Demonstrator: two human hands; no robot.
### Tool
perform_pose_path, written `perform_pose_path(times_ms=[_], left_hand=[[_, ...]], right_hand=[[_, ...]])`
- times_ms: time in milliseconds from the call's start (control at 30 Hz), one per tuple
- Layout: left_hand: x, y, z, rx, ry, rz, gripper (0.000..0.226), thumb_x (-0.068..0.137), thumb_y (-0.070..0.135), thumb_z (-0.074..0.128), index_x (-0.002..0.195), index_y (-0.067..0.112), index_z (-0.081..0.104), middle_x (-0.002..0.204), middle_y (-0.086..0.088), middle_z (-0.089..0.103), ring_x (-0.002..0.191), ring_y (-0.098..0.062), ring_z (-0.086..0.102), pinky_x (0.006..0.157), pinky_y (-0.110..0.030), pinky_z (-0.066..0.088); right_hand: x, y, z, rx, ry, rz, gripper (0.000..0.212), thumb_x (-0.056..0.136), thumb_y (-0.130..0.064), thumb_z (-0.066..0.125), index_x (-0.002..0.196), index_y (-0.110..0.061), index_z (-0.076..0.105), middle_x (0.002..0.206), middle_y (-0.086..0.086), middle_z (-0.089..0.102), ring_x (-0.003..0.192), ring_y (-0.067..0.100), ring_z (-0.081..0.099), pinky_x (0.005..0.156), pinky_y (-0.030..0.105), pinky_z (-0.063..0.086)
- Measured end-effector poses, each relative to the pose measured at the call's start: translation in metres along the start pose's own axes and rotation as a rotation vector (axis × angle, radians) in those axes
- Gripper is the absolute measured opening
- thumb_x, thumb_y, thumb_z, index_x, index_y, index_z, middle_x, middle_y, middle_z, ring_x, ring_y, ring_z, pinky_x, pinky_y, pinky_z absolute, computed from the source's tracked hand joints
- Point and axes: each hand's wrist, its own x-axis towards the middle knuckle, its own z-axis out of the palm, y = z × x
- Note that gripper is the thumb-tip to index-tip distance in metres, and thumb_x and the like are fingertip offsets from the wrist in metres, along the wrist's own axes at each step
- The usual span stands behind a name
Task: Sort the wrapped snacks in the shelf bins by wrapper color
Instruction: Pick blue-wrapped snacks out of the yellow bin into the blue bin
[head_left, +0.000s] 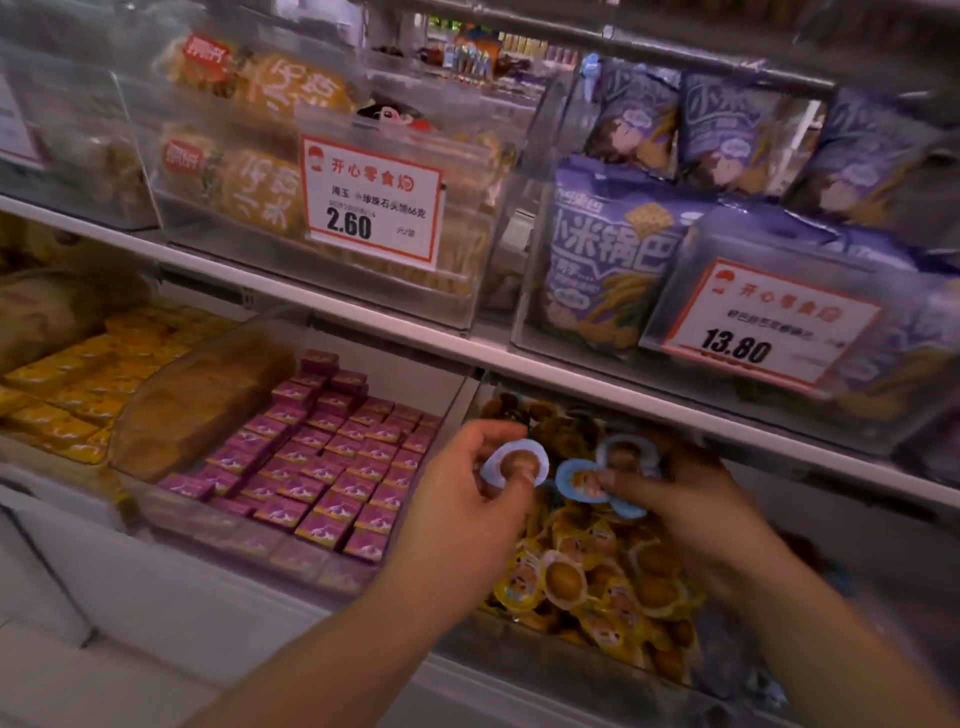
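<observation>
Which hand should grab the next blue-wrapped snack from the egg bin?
Left, probably. The left hand pinches just one blue-wrapped snack; the right hand already grips several blue packs.

Lower shelf, left to right: bin of small boxes (311, 462), then bin of wrapped snacks (587, 571). Both hands (467, 499) (691, 499) are above the right bin. Upper shelf: 2 price cards (371, 202) (763, 327) at bin fronts.

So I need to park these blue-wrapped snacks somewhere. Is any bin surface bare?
Little is. The bin with purple boxes shows bare floor only at its back right corner, beside the divider wall. The yellow-wrapped snacks fill the bin under both hands; the left hand and right hand each hold blue-wrapped snacks. The yellow boxes bin is packed.
</observation>
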Motion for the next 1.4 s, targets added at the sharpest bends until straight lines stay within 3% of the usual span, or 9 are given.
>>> perform_pose_path(times_ms=[100, 233, 367, 533, 667, 800, 967, 1200, 1400], left_hand=[[-0.002, -0.007, 0.024, 0.001, -0.001, -0.023, 0.017, 0.094, 0.032, 0.065, 0.107, 0.042, 0.062, 0.091, 0.010, 0.069, 0.079, -0.019, 0.069, 0.064, -0.042, 0.059], [-0.006, -0.012, 0.058, -0.091, -0.046, -0.046, 0.025, 0.088, 0.023, 0.072, 0.110, 0.031, 0.062, 0.097, 0.020, 0.070, 0.086, 0.004, 0.068, 0.066, -0.012, 0.053], [-0.006, -0.018, 0.071, 0.006, 0.005, 0.014, 0.028, 0.088, 0.022, 0.072, 0.112, 0.034, 0.063, 0.102, 0.006, 0.073, 0.091, -0.009, 0.071, 0.074, -0.033, 0.061], [-0.002, -0.014, 0.083, 0.259, -0.038, 0.210, 0.039, 0.088, 0.035, 0.066, 0.122, 0.050, 0.053, 0.114, 0.024, 0.067, 0.109, 0.000, 0.063, 0.090, -0.034, 0.055], [-0.003, -0.007, 0.089, 0.376, -0.108, 0.304, 0.038, 0.090, 0.056, 0.055, 0.127, 0.058, 0.050, 0.124, 0.025, 0.061, 0.118, -0.003, 0.057, 0.098, -0.032, 0.051], [-0.010, 0.001, 0.098, 0.210, -0.274, 0.337, 0.049, 0.088, 0.053, 0.053, 0.137, 0.050, 0.049, 0.132, 0.027, 0.058, 0.122, 0.001, 0.057, 0.099, -0.020, 0.046], [-0.010, -0.008, 0.102, 0.381, -0.332, 0.361, 0.047, 0.091, 0.051, 0.050, 0.138, 0.044, 0.050, 0.141, 0.030, 0.048, 0.132, 0.006, 0.044, 0.107, -0.023, 0.041], [0.005, -0.022, 0.088, 0.749, -0.380, 0.417, 0.048, 0.093, 0.054, 0.039, 0.137, 0.040, 0.051, 0.146, 0.025, 0.042, 0.133, -0.005, 0.045, 0.106, -0.044, 0.042], [0.008, -0.029, 0.074, 0.983, -0.567, 0.434, 0.061, 0.091, 0.069, 0.028, 0.146, 0.044, 0.037, 0.154, 0.025, 0.029, 0.142, -0.006, 0.031, 0.114, -0.035, 0.030]], right_hand=[[-0.031, 0.004, 0.006, 0.412, -0.063, 0.106, 0.022, 0.074, -0.003, 0.073, 0.096, -0.007, 0.072, 0.081, 0.008, 0.071, 0.068, 0.014, 0.069, 0.054, 0.023, 0.052], [-0.042, 0.011, 0.018, 0.567, 0.078, 0.206, 0.021, 0.088, -0.001, 0.065, 0.108, -0.002, 0.069, 0.100, 0.018, 0.074, 0.095, 0.032, 0.072, 0.087, 0.045, 0.058], [-0.041, 0.008, 0.018, 0.683, 0.108, 0.309, 0.021, 0.093, -0.010, 0.059, 0.108, -0.002, 0.069, 0.087, 0.013, 0.075, 0.073, 0.021, 0.071, 0.061, 0.032, 0.056], [-0.042, 0.005, -0.006, 0.878, -0.078, 0.410, 0.030, 0.092, -0.035, 0.062, 0.107, -0.012, 0.074, 0.103, 0.011, 0.075, 0.088, 0.021, 0.073, 0.076, 0.037, 0.058], [-0.047, 0.007, -0.016, 0.776, -0.025, 0.306, 0.025, 0.086, -0.027, 0.072, 0.109, -0.015, 0.072, 0.101, 0.008, 0.076, 0.086, 0.019, 0.073, 0.061, 0.030, 0.056], [-0.054, 0.008, -0.032, 0.695, 0.044, 0.167, 0.026, 0.087, -0.016, 0.073, 0.112, -0.017, 0.069, 0.104, 0.006, 0.076, 0.094, 0.020, 0.073, 0.073, 0.030, 0.060], [-0.052, 0.019, -0.080, 0.673, 0.093, 0.125, 0.036, 0.070, -0.017, 0.077, 0.104, -0.006, 0.068, 0.091, 0.016, 0.073, 0.070, 0.025, 0.072, 0.046, 0.025, 0.050], [-0.015, 0.070, -0.151, 0.416, 0.400, 0.316, 0.016, 0.090, -0.013, 0.066, 0.105, -0.013, 0.072, 0.104, 0.014, 0.072, 0.094, 0.029, 0.068, 0.072, 0.037, 0.055], [0.003, 0.077, -0.162, -0.139, 0.541, 0.190, 0.021, 0.097, -0.017, 0.057, 0.108, -0.009, 0.073, 0.115, 0.010, 0.070, 0.109, 0.024, 0.062, 0.098, 0.025, 0.046]])
